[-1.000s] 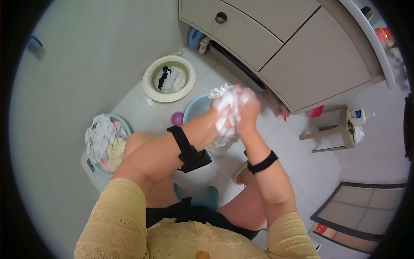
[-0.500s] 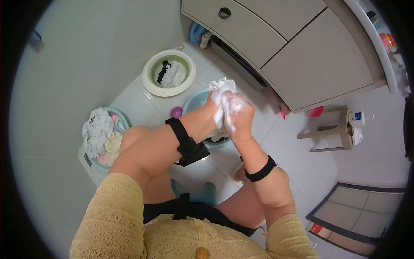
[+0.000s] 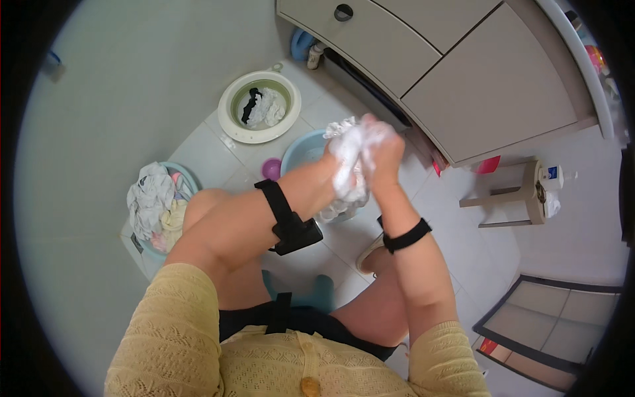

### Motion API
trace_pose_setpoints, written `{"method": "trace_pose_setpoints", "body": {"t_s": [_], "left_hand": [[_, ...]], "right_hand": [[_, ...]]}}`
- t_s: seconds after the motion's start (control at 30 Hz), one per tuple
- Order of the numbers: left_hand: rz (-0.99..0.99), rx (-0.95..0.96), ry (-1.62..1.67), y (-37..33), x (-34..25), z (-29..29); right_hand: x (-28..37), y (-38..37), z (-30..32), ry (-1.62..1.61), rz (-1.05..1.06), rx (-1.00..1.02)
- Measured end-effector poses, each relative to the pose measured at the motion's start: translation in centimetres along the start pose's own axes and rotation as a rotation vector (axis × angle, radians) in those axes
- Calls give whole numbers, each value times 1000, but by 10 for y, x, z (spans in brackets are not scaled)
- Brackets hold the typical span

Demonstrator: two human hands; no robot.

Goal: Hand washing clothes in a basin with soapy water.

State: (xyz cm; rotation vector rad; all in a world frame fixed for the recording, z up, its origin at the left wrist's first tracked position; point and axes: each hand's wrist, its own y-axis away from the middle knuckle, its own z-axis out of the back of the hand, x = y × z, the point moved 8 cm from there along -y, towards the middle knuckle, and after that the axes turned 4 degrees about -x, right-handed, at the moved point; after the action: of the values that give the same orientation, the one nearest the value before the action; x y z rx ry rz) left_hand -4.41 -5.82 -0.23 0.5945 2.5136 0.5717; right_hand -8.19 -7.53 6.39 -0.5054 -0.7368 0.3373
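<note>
Over a light-blue basin (image 3: 296, 159), both my hands work a white garment with a frilled edge (image 3: 341, 127), thick with suds. My left hand (image 3: 336, 167) is closed round it, the fingers mostly covered by foam. Pressed against it from the other side, my right hand (image 3: 387, 151) is also closed on the cloth and smeared by motion. Wet white cloth (image 3: 336, 210) shows low in the basin, partly hidden beneath my hands.
Ahead stands a cream-rimmed basin (image 3: 228, 127) with black and white clothes. A blue basin (image 3: 192, 177) heaped with laundry sits at left, a purple cup (image 3: 271, 169) nearer the middle. Grey cabinets (image 3: 489, 86) rise at right, beside a small stool (image 3: 493, 200).
My right hand has shifted a little up and to the right against the foamy garment, its wrist turning more upright. My left hand has moved slightly right.
</note>
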Motion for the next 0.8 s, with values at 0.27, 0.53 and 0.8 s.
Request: {"method": "trace_pose_setpoints", "body": {"t_s": [0.27, 0.53, 0.8], "left_hand": [[147, 50, 79, 11, -8, 19], [43, 92, -16, 1, -4, -7], [-97, -214, -223, -18, -31, 47]], "right_hand": [[32, 15, 5, -227, -24, -27], [-72, 18, -33, -1038, -944, 43], [43, 17, 3, -723, -179, 206]]}}
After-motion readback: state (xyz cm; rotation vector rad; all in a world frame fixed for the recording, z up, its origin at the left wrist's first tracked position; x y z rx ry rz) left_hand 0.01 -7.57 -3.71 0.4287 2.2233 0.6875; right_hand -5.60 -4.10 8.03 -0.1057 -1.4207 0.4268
